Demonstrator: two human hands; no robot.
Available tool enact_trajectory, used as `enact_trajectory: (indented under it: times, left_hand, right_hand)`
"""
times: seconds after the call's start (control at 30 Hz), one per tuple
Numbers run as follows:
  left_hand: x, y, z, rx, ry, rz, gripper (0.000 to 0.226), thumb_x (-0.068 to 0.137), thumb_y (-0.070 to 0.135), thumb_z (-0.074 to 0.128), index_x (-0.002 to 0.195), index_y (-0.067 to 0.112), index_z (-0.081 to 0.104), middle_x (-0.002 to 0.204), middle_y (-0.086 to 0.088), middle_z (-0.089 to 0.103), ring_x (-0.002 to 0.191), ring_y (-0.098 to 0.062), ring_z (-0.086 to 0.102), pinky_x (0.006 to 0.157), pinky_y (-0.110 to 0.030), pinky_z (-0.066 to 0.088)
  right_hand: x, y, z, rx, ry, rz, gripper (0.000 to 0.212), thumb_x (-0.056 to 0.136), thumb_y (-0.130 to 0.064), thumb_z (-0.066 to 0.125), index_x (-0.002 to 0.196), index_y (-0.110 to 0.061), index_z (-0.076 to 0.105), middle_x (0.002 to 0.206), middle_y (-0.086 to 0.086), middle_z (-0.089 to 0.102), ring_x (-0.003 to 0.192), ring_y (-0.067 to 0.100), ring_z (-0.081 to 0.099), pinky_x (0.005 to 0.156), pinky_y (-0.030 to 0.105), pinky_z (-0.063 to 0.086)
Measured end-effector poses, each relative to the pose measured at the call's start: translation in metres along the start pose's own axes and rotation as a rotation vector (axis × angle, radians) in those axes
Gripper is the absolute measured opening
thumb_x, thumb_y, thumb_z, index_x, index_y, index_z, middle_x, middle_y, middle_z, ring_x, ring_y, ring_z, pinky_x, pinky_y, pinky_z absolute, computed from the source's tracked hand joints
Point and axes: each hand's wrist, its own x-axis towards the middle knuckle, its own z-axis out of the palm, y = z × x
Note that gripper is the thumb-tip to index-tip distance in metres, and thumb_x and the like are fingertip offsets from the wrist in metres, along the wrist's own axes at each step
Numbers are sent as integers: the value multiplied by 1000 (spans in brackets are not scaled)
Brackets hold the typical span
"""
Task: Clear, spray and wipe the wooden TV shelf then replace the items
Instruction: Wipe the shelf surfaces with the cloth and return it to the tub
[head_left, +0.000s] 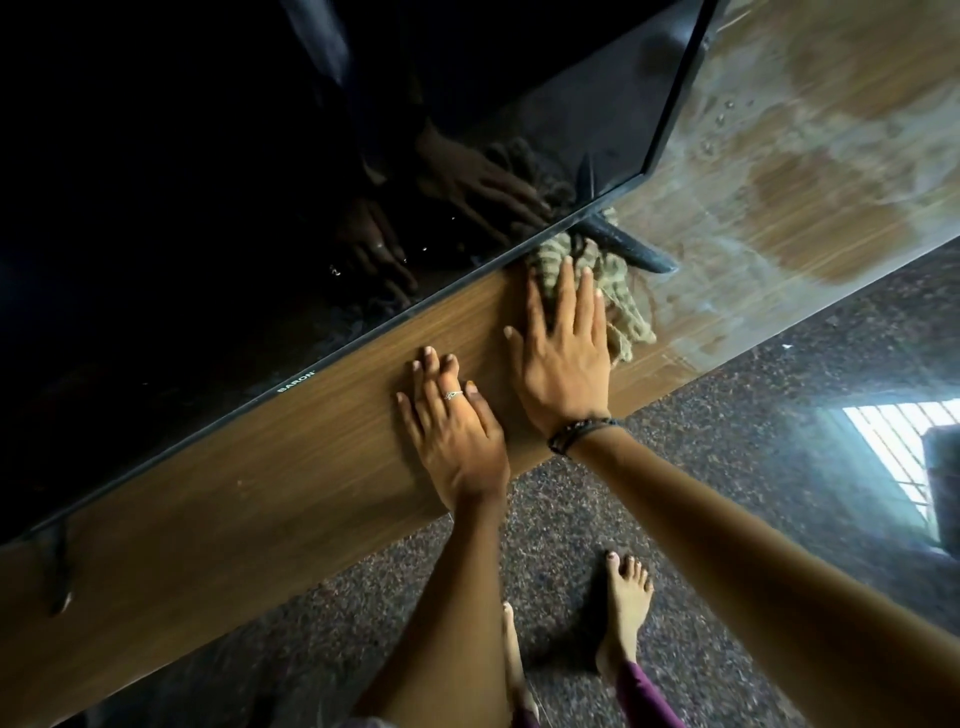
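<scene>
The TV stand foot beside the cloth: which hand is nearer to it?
Right. The right hand presses the cloth with its fingers just below the foot; the left hand lies flat on the shelf, farther away.

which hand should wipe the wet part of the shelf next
Right. The right hand already presses flat on the cloth beside the TV foot, at the edge of the wet streaked stretch of the shelf. The left hand rests on dry wood, farther away.

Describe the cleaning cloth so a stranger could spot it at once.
Find the big black TV on the wooden shelf. Under its right stand foot lies the cloth, pressed by the right hand. It is the only knitted, greenish-beige thing there.
</scene>
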Motion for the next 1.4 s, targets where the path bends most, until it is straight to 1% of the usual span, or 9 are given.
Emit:
enact_trajectory:
  times: [0.2, 0.33, 0.6, 0.77, 0.9, 1.0, 1.1, 1.27, 1.4]
  left_hand:
    - [1, 1, -1, 7, -43, 1, 41, 94, 24, 31, 125, 10, 53, 140, -9, 46, 131, -25, 41, 108, -49, 31]
    - [2, 0, -1, 30, -32, 13, 39, 94, 23, 33, 124, 9, 53, 139, -11, 48, 129, -27, 43, 106, -49, 33]
    - [3, 2, -4, 45, -74, 8, 42, 94, 26, 29, 126, 9, 52, 141, -12, 45, 132, -27, 40, 110, -48, 28]
    - [5, 1, -10, 22, -104, 18, 47, 93, 29, 27, 125, 7, 53, 138, -14, 47, 131, -28, 41, 109, -47, 26]
    - [7, 2, -15, -39, -161, -25, 60, 90, 40, 19, 128, 5, 50, 145, -13, 38, 137, -28, 31, 113, -44, 14]
    - [8, 14, -15, -61, -140, -85, 56, 91, 40, 23, 126, 6, 51, 144, -14, 39, 136, -29, 32, 112, -48, 15]
    - [8, 32, -13, -100, -85, -190, 49, 91, 35, 30, 125, 6, 51, 141, -15, 42, 133, -31, 36, 112, -48, 19]
    - [-11, 82, 6, -145, -58, -193, 53, 92, 40, 25, 129, 9, 49, 144, -12, 40, 134, -27, 34, 113, -42, 18]
    - [-23, 125, 24, -209, -84, -159, 55, 93, 40, 23, 132, 7, 46, 144, -12, 39, 135, -25, 33, 114, -37, 14]
  right_hand:
    - [27, 22, -17, 24, -134, -229, 50, 99, -33, 28, 146, -17, 22, 155, 18, 12, 144, 33, 5, 113, 36, -6]
    - [6, 58, -26, -38, -142, -320, 53, 93, -33, 30, 145, -22, 27, 152, 16, 26, 141, 33, 20, 115, 40, 6]
    - [-48, 53, -33, 107, -43, 28, 75, 68, 8, 58, 137, -16, 43, 148, 14, 34, 138, 35, 27, 113, 47, 12]
    - [-61, 28, -31, 64, -211, -259, 57, 79, -13, 26, 127, -20, 56, 139, 10, 48, 128, 31, 46, 105, 49, 24]
    - [-47, 66, -42, 30, -375, -576, 74, 76, -11, 0, 143, -28, 28, 153, 2, 13, 141, 20, 10, 115, 44, 4]
    - [-25, 122, -54, 47, -449, -667, 71, 80, -3, 16, 144, -33, 20, 152, -6, 5, 143, 21, 6, 117, 45, 3]
    - [3, 174, -71, 48, -384, -602, 74, 72, -4, 17, 139, -28, 38, 150, 3, 28, 139, 24, 23, 115, 49, 12]
    - [4, 188, -75, 131, -119, -246, 80, 59, 20, 56, 128, -19, 55, 134, 13, 53, 126, 37, 46, 106, 52, 24]
    - [-21, 172, -67, 102, -187, -566, 62, 65, -2, 44, 120, -26, 62, 127, 4, 60, 116, 27, 58, 97, 48, 43]
